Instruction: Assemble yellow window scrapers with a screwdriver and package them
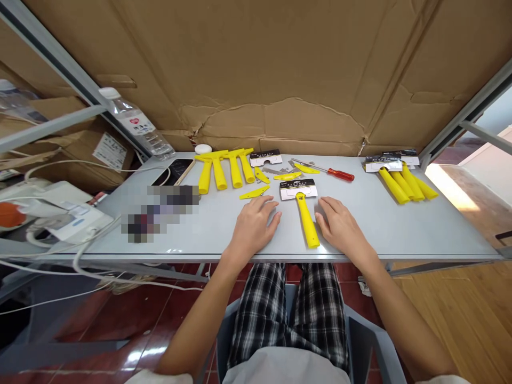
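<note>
A yellow scraper (308,221) lies on the grey table between my hands, its head covered by a black-and-white header card (298,190). My left hand (256,224) rests on the tabletop to its left, fingers slightly bent and apart, holding nothing. On the other side, my right hand (340,224) also rests open, its fingertips close to the scraper handle. Just beyond my left fingers is a curved yellow plastic piece (254,192). More such pieces lie behind the card, including one yellow strip (288,176), among thin metal blades (274,170).
T-shaped yellow scraper handles (219,173) stand in a row at back left, beside a loose header card (266,157). A red-handled screwdriver (340,174) lies behind. Several carded scrapers (394,186) are at right. Left are a phone (174,172), a water bottle (140,125) and white cables (84,256).
</note>
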